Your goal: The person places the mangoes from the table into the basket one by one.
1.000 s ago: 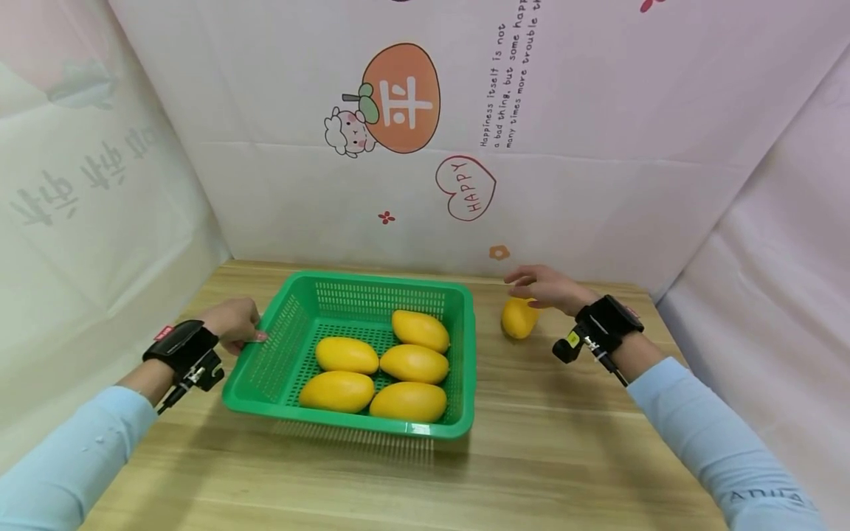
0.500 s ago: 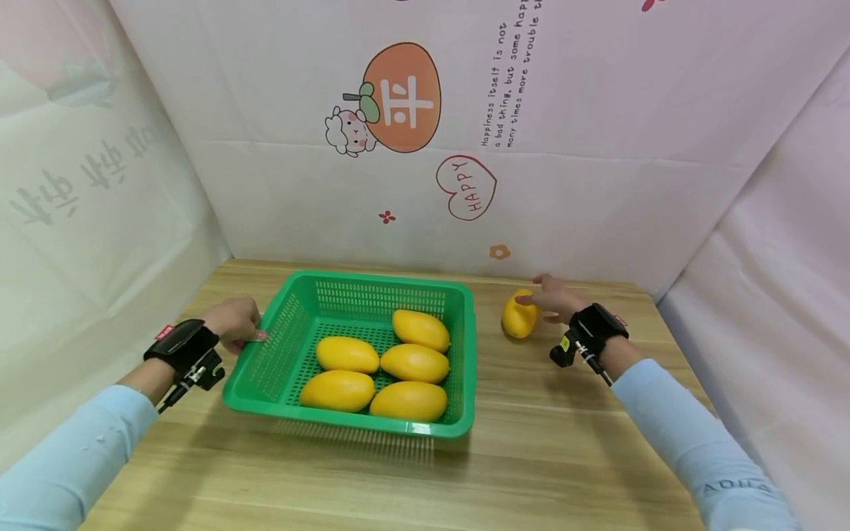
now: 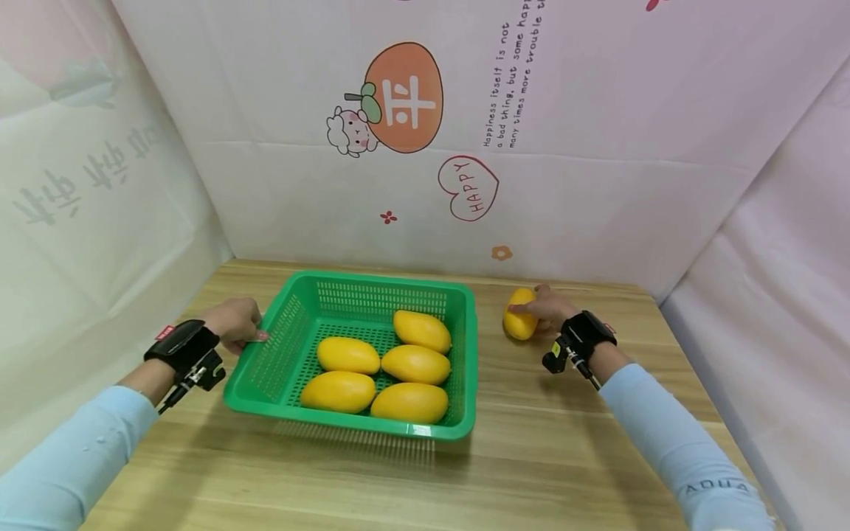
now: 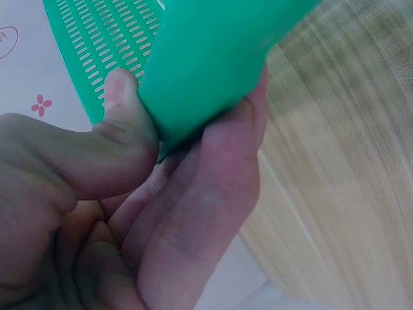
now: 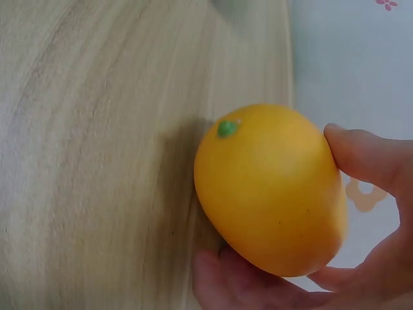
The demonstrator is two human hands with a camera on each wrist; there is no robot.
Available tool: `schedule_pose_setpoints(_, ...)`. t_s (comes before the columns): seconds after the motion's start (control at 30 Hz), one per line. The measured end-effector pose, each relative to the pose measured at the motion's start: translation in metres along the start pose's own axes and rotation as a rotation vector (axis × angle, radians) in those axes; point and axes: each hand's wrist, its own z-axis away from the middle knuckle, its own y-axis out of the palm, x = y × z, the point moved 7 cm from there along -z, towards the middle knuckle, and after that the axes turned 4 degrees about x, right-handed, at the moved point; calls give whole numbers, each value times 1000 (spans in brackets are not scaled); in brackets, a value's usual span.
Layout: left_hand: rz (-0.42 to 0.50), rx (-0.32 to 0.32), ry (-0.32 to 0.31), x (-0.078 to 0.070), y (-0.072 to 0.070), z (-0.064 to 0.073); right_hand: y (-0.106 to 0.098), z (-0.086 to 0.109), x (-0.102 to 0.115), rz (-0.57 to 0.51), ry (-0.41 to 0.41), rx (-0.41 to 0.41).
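Note:
My left hand grips the left rim of a green plastic basket. In the left wrist view the thumb lies on the basket's inner side, with curled fingers under the rim. Several yellow mangoes lie inside, mostly towards the right. Beyond the basket's right side, one more mango is on the table near the back edge. My right hand holds it, thumb on one side and fingers on the other. The right wrist view shows this mango with a small green stem spot.
The wooden table runs up to a white printed backdrop just behind the mango. White cloth walls close in both sides. Each wrist wears a black camera band.
My right hand has come down from above the lone mango, moved round to its right side and closed its fingers on it. The left hand and basket stay put.

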Motion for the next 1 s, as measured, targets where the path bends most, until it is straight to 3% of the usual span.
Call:
schedule_pose_setpoints(0.4, 8, -7, -4, 1, -1, 1, 1, -5, 1, 25, -41, -21)
schedule_pose_setpoints(0.7, 14, -9, -6, 0, -1, 1, 4, 2, 10, -88, -94, 64)
schedule_pose_setpoints(1.0, 10, -5, -4, 0, -1, 1, 6, 11, 15, -109, -106, 107)
